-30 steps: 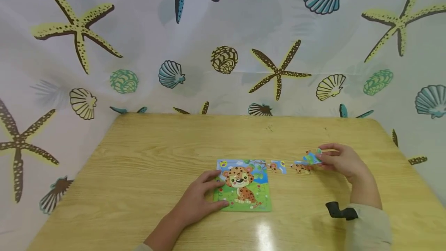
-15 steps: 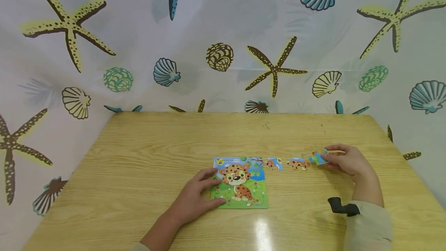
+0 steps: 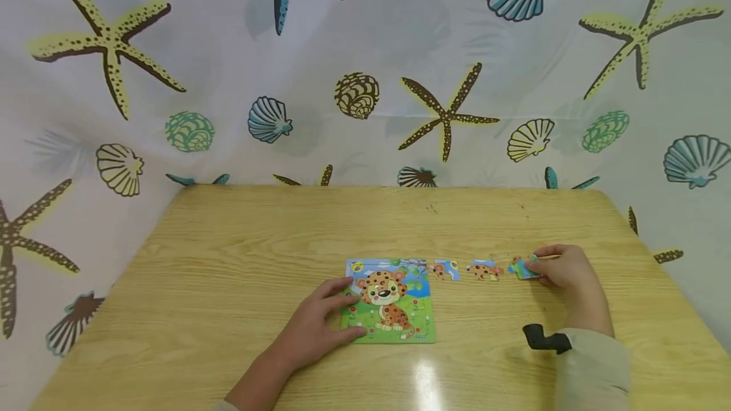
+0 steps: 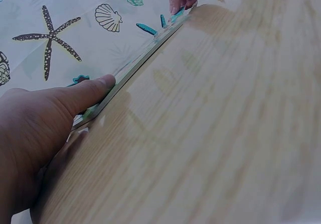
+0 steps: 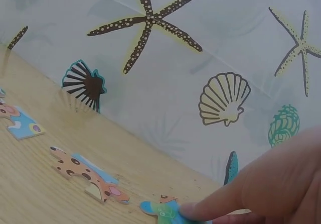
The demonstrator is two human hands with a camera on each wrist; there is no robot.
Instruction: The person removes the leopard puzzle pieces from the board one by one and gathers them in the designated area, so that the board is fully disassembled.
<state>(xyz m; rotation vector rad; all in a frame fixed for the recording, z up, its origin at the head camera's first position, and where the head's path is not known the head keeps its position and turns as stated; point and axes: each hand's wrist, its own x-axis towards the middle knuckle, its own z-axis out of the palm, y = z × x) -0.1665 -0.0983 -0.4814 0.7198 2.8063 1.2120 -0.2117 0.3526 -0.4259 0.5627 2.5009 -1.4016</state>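
right hand [image 3: 565,268] pinches a puzzle piece [image 3: 523,269] toward 3 o'clock from the leopard board [image 3: 391,303]; level it, gripping lightly, while the loose-fingered left hand [image 3: 320,321] touches the board's 9 o'clock edge.

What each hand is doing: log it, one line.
left hand: touching left edge of puzzle board | right hand: holding blue-green piece | two leopard pieces: on table between hands
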